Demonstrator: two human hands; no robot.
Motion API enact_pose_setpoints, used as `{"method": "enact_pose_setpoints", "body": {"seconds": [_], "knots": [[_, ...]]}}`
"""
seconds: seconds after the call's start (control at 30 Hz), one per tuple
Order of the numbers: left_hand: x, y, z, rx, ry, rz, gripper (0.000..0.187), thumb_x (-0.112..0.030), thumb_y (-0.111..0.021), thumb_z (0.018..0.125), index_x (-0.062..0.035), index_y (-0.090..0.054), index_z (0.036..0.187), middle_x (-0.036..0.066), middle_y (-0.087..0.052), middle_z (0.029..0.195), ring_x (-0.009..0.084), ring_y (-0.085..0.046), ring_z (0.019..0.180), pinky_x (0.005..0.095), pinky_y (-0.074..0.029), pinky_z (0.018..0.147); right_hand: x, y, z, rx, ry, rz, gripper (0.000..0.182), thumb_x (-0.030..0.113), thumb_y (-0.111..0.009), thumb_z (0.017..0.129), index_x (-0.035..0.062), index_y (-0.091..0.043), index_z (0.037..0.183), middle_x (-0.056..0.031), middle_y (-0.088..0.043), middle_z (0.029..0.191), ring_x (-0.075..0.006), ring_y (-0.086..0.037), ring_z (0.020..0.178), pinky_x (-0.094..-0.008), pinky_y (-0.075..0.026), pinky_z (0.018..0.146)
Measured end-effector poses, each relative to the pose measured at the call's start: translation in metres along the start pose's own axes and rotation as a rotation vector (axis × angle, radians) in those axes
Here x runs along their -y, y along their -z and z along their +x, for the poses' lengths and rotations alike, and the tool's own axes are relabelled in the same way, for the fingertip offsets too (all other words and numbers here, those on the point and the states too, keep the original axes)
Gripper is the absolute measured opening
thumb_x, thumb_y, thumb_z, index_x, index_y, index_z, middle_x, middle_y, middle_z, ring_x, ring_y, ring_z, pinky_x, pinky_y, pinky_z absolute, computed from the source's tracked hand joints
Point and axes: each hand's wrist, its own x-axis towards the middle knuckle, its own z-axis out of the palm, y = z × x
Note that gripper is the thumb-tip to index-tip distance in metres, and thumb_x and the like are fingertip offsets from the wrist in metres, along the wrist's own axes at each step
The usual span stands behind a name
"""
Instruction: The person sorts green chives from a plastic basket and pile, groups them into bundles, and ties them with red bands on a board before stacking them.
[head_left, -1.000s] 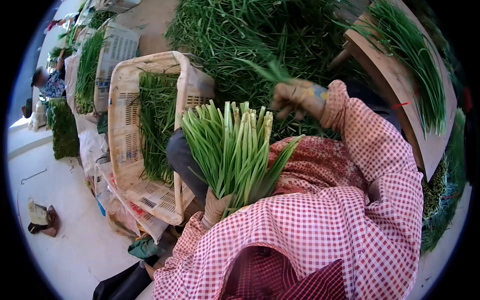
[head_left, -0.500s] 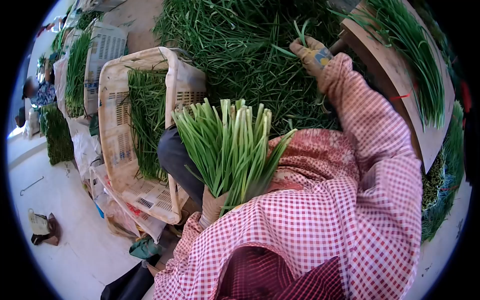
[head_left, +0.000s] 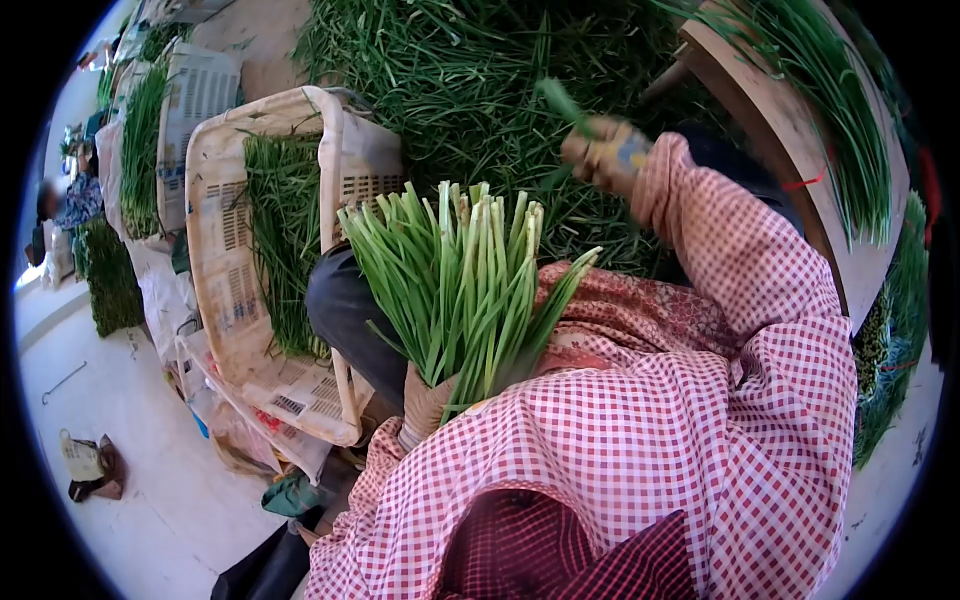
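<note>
A thick bunch of garlic chives (head_left: 470, 270) stands in my left hand (head_left: 428, 395), pale cut ends upward. That gloved hand is closed round the lower part of the bunch, near my lap, and its fingers are mostly hidden by leaves and sleeve. Over the loose heap of chives (head_left: 480, 90), my right hand (head_left: 608, 157) wears a tan glove with a blue and yellow patch. Its fingers are closed on a small green piece of chive (head_left: 562, 103), smeared by motion. The right hand is apart from the bunch.
To my left stands a dirty white plastic crate (head_left: 220, 250) with chives inside. At right, a wooden board (head_left: 780, 120) carries a long chive bundle (head_left: 845, 140) near a red tie. More crates (head_left: 195, 100) and a person (head_left: 75, 200) are at far left.
My right hand has moved down and slightly left, toward the bunch, with green chive still in its fingers. The left hand and bunch have hardly moved; the view has shifted slightly.
</note>
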Motion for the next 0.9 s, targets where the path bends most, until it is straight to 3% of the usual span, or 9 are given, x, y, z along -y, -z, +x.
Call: {"method": "enact_pose_setpoints", "body": {"seconds": [0.07,0.13,0.17,0.2,0.27,0.33,0.4,0.6,0.9], "knots": [[0.001,0.001,0.000,-0.011,0.001,0.033,0.093,-0.034,-0.087,0.067,0.0018,-0.037,0.137,0.014,-0.057,0.125,0.0257,-0.057,0.111,0.0355,-0.047,0.094,0.020,0.028,0.020,-0.226,0.217,-1.029,0.042,0.028,-0.064,0.088,0.0080,-0.054,0.124,-0.0194,-0.062,0.113,-0.0305,-0.063,0.099,-0.0386,-0.053,0.085],[0.005,0.006,-0.001,-0.047,-0.014,0.141,0.094,-0.036,-0.088,0.066,0.0018,-0.037,0.136,0.014,-0.056,0.125,0.0253,-0.057,0.111,0.0354,-0.047,0.094,0.025,0.029,0.015,-0.220,-0.108,-1.432,0.065,0.028,-0.064,0.088,0.0121,-0.034,0.143,-0.0217,-0.038,0.144,-0.0386,-0.040,0.131,-0.0448,-0.035,0.109],[0.003,0.001,-0.002,-0.029,-0.020,-0.010,0.094,-0.036,-0.088,0.066,0.0016,-0.038,0.136,0.014,-0.057,0.126,0.0249,-0.057,0.111,0.0353,-0.047,0.095,0.032,0.024,0.007,-0.041,-0.162,-1.503,0.074,0.027,-0.062,0.088,0.0150,-0.023,0.149,-0.0195,-0.021,0.153,-0.0365,-0.033,0.137,-0.0424,-0.033,0.111],[0.006,0.000,-0.002,-0.015,-0.013,-0.073,0.095,-0.036,-0.088,0.065,0.0015,-0.038,0.136,0.014,-0.057,0.125,0.0249,-0.058,0.111,0.0353,-0.047,0.094,0.045,0.010,-0.008,0.093,-0.212,-1.484,0.066,0.026,-0.061,0.089,0.0129,-0.030,0.146,-0.0216,-0.032,0.148,-0.0375,-0.040,0.132,-0.0434,-0.035,0.110],[0.012,0.003,-0.001,0.018,-0.007,-0.158,0.095,-0.036,-0.089,0.064,0.0014,-0.038,0.135,0.014,-0.057,0.125,0.0250,-0.058,0.110,0.0355,-0.049,0.093,0.011,0.015,-0.016,0.473,-0.089,-1.184,0.048,0.025,-0.061,0.090,0.0074,-0.049,0.133,-0.0205,-0.056,0.127,-0.0337,-0.055,0.118,-0.0426,-0.045,0.100],[0.014,0.004,0.003,0.042,-0.024,-0.201,0.096,-0.036,-0.090,0.063,0.0014,-0.039,0.135,0.015,-0.058,0.124,0.0251,-0.059,0.109,0.0357,-0.049,0.092,0.000,0.002,-0.057,0.691,-0.383,-0.364,0.045,0.026,-0.062,0.091,0.0071,-0.051,0.131,-0.0149,-0.061,0.116,-0.0228,-0.062,0.099,-0.0339,-0.052,0.084],[0.012,0.002,0.005,0.037,-0.036,-0.213,0.095,-0.037,-0.090,0.063,0.0017,-0.039,0.135,0.015,-0.058,0.123,0.0253,-0.060,0.108,0.0359,-0.050,0.092,-0.029,-0.013,-0.086,0.649,-0.246,0.140,0.044,0.026,-0.064,0.090,0.0058,-0.054,0.128,-0.0096,-0.064,0.104,-0.0121,-0.060,0.080,-0.0246,-0.051,0.068],[0.011,0.007,0.010,0.127,-0.038,-0.246,0.090,-0.031,-0.089,0.065,0.0011,-0.040,0.134,0.015,-0.059,0.121,0.0246,-0.062,0.105,0.0350,-0.053,0.088,-0.051,-0.068,-0.106,0.321,-0.065,0.497,0.036,0.024,-0.066,0.089,0.0016,-0.060,0.116,-0.0066,-0.068,0.092,-0.0079,-0.057,0.058,-0.0205,-0.046,0.051],[-0.002,-0.004,-0.001,0.159,-0.060,-0.356,0.077,-0.016,-0.082,0.075,0.0001,-0.039,0.137,0.014,-0.058,0.124,0.0238,-0.060,0.109,0.0350,-0.051,0.091,-0.058,-0.082,-0.110,0.037,0.085,0.547,0.018,0.022,-0.065,0.091,0.0084,-0.063,0.103,-0.0004,-0.066,0.085,-0.0086,-0.057,0.064,-0.0243,-0.049,0.059]]}}
